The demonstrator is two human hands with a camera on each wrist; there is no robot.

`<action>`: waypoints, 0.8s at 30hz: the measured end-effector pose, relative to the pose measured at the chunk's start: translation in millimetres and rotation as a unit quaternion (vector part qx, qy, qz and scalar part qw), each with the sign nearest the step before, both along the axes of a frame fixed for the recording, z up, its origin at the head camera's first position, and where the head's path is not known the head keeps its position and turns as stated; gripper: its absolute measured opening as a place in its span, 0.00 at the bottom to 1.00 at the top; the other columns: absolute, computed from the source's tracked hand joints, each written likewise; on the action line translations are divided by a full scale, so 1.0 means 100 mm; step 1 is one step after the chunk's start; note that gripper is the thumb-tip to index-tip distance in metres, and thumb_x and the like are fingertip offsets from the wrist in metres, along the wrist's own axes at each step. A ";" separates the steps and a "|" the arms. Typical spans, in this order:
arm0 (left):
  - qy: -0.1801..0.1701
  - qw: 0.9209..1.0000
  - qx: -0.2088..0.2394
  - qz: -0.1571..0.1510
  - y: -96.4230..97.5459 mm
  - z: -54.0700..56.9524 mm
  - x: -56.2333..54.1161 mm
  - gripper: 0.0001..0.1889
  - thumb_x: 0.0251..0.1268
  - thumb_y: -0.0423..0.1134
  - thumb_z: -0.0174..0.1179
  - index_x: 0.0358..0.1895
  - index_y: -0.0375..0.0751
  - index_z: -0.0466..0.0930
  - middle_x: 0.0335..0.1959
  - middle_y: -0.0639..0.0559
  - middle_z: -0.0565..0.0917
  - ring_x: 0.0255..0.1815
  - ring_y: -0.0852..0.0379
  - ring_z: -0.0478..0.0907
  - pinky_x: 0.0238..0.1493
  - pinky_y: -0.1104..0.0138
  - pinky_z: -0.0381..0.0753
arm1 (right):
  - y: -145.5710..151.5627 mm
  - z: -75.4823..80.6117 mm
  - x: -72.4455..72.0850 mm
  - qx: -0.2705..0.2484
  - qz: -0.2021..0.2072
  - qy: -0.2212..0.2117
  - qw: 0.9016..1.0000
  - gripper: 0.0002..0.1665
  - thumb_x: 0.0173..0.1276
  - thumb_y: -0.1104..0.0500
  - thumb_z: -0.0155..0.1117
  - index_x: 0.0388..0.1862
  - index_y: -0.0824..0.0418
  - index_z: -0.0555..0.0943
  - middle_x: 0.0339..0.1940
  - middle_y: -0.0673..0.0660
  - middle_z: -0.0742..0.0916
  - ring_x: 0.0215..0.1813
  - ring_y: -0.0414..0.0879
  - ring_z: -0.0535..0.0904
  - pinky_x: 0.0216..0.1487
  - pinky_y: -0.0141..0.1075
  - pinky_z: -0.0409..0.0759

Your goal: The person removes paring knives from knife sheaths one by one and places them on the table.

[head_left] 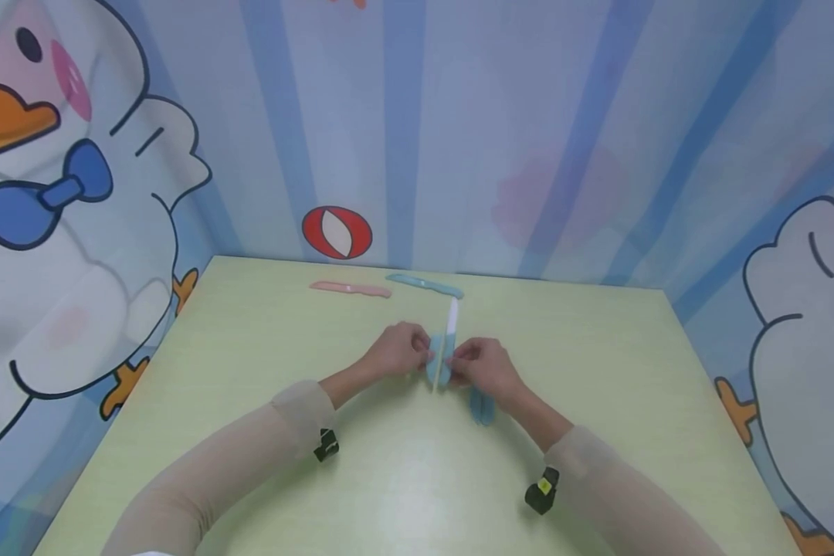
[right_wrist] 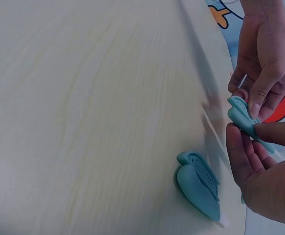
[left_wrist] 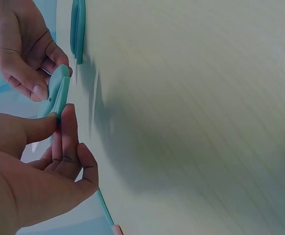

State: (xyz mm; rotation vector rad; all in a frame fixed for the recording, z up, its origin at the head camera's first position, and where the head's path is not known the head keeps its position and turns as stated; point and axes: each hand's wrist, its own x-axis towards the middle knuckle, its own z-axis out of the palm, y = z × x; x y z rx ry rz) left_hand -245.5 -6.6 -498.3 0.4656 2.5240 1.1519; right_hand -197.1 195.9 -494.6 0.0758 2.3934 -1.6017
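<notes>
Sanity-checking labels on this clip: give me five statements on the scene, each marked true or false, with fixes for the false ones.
1. The left hand and right hand both grip parts of a blue handle. True.
2. No blade shows on it in the head view. False: a white blade extends beyond the handle.
3. The pink knife lies near the far edge of the table. True.
4. The light-blue knife lies to the left of the pink knife. False: it lies to the right.
5. Another blue piece is held up in the air. False: it rests on the table, near the right hand.
</notes>
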 end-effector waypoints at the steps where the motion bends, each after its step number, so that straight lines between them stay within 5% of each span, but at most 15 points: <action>1: -0.004 1.000 -0.005 -0.001 0.00 -0.01 0.01 0.09 0.72 0.36 0.68 0.48 0.35 0.83 0.33 0.51 0.87 0.33 0.54 0.84 0.34 0.65 0.83 | -0.01 0.00 0.01 0.005 0.000 -0.004 1.000 0.10 0.75 0.63 0.68 0.48 0.70 0.83 0.37 0.62 0.91 0.39 0.54 0.91 0.48 0.46 0.88; 14: -0.005 1.000 -0.030 0.004 0.05 -0.02 0.20 0.11 0.71 0.36 0.68 0.50 0.34 0.83 0.32 0.52 0.87 0.28 0.56 0.83 0.32 0.66 0.82 | -0.07 -0.05 0.13 0.033 -0.029 -0.017 0.999 0.07 0.73 0.62 0.70 0.42 0.67 0.86 0.34 0.62 0.91 0.36 0.51 0.90 0.43 0.41 0.86; 24: -0.023 0.999 -0.033 0.002 0.07 -0.04 0.22 0.10 0.69 0.37 0.69 0.47 0.35 0.84 0.33 0.51 0.86 0.34 0.56 0.83 0.39 0.65 0.83 | -0.06 -0.04 0.19 0.086 -0.031 -0.012 0.996 0.07 0.73 0.61 0.70 0.42 0.66 0.86 0.33 0.57 0.90 0.35 0.48 0.87 0.38 0.36 0.82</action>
